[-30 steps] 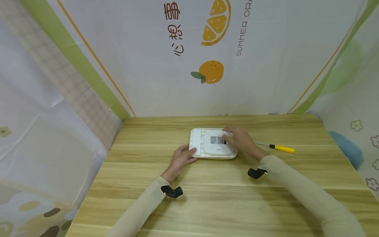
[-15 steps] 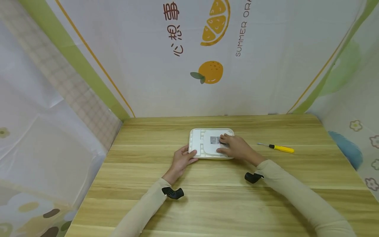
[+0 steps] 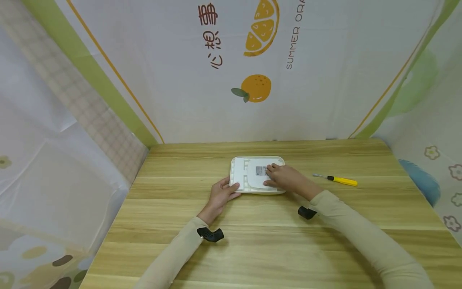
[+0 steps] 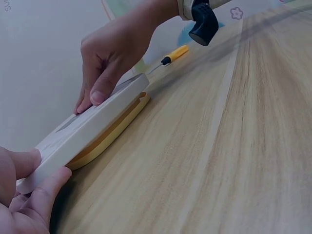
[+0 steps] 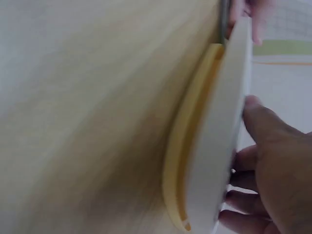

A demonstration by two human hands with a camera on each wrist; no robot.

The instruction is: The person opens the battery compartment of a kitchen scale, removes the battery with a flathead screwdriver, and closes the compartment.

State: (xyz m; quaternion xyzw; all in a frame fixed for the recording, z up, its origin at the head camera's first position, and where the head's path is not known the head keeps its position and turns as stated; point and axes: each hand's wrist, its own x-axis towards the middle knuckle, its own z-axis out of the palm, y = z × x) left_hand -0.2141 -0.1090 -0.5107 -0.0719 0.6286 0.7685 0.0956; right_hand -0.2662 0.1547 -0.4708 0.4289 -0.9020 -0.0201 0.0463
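A flat white plastic device [image 3: 237,172] with rounded corners lies with its labelled face up on the table. Its raised panel [image 3: 255,181] carries a grey printed label [image 3: 259,171]. Below the white body, a yellow rim [image 4: 102,141] shows in the left wrist view. My left hand [image 3: 219,196] pinches the device's left end, thumb on top and fingers underneath. Thumb and fingertips of my right hand [image 3: 288,179] rest on the right part of the panel, covering some of the label. In the right wrist view those fingers [image 5: 246,202] touch the upper face.
A screwdriver [image 3: 344,181] with a yellow handle lies to the right of the device. The wood-grain table [image 3: 260,245] extends toward me. Behind it hangs a white cloth [image 3: 310,108] printed with oranges.
My right hand has shifted from the device's far right edge down and left onto the panel. It now touches the panel with thumb and fingertips. The left hand keeps its hold.
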